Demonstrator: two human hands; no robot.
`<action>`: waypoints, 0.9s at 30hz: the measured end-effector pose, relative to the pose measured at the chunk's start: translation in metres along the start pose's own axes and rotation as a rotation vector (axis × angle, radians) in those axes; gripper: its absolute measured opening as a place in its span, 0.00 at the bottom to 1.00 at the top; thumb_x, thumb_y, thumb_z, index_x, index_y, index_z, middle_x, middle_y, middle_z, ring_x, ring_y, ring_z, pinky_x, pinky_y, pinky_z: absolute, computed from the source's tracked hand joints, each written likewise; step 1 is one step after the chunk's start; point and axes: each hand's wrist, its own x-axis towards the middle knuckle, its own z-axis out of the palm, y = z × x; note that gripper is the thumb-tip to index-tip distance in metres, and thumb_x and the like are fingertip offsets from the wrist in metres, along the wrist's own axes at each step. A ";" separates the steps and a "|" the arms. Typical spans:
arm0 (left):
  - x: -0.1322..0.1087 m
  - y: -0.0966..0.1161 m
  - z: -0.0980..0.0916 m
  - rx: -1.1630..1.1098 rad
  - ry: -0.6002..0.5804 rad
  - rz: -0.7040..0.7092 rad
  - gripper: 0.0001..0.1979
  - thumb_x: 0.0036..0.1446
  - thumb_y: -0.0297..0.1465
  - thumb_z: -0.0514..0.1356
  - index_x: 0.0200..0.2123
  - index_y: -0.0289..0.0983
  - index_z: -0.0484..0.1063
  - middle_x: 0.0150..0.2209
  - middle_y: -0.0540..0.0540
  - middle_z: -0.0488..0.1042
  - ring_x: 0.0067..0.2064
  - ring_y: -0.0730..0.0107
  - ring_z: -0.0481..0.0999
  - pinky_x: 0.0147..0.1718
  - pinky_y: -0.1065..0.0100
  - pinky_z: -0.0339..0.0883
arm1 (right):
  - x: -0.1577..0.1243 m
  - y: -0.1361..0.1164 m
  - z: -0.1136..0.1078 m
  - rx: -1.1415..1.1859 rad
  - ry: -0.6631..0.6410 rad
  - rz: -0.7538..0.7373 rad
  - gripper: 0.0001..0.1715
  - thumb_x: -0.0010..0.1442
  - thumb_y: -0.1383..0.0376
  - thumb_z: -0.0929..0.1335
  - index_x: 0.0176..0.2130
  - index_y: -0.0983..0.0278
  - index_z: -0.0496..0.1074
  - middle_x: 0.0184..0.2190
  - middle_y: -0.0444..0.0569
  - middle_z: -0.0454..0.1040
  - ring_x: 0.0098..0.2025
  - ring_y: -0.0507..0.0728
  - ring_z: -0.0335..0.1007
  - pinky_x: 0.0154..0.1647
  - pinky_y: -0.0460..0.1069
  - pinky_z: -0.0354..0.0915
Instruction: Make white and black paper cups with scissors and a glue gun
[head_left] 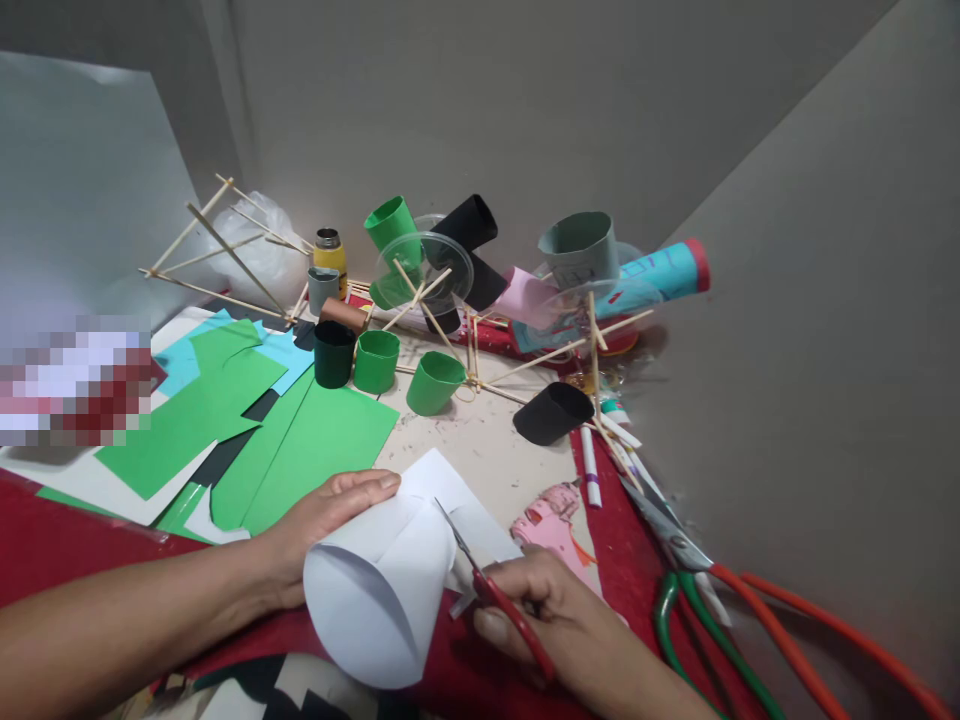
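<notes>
A curled sheet of white paper [375, 600] is in my left hand [322, 520], whose fingers lie along its upper left side with the thumb side toward the top. My right hand [540, 610] grips small red-handled scissors [517, 625]. Their metal blades reach up to the paper's right edge; I cannot tell whether they are cutting into it. A flat corner of the white paper sticks out behind the curl. Close beyond my right hand lies a pink glue gun [551, 520]. Green paper sheets [322, 440] spread out beyond my left hand.
Green paper rings [376, 362] and black paper rings [553, 413] stand or lie at the back. Thin wooden-stick frames [225, 260], a yellow bottle [330, 260] and a blue tube [652, 285] are near the wall. Large shears [682, 550] with orange and green handles lie at the right.
</notes>
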 end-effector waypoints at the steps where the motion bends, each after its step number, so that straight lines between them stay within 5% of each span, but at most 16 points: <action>1: 0.000 0.000 0.000 0.000 0.006 0.004 0.11 0.56 0.34 0.63 0.24 0.35 0.75 0.22 0.54 0.72 0.24 0.78 0.68 0.26 0.77 0.60 | 0.000 0.001 -0.001 0.003 -0.002 -0.003 0.32 0.60 0.49 0.67 0.18 0.62 0.52 0.15 0.36 0.48 0.20 0.46 0.41 0.20 0.46 0.41; 11: 0.008 -0.005 -0.013 0.033 -0.095 -0.023 0.16 0.50 0.40 0.69 0.23 0.34 0.72 0.20 0.52 0.70 0.20 0.79 0.64 0.21 0.75 0.55 | -0.005 -0.001 -0.004 -0.182 -0.001 0.040 0.30 0.58 0.56 0.70 0.18 0.63 0.52 0.16 0.36 0.47 0.20 0.46 0.41 0.20 0.46 0.42; 27: 0.007 0.005 -0.011 0.029 -0.097 0.007 0.15 0.49 0.38 0.69 0.23 0.33 0.73 0.20 0.52 0.70 0.21 0.79 0.64 0.22 0.75 0.54 | -0.002 0.004 -0.003 -0.075 0.014 0.021 0.32 0.61 0.49 0.68 0.17 0.63 0.54 0.14 0.36 0.50 0.19 0.45 0.42 0.20 0.45 0.42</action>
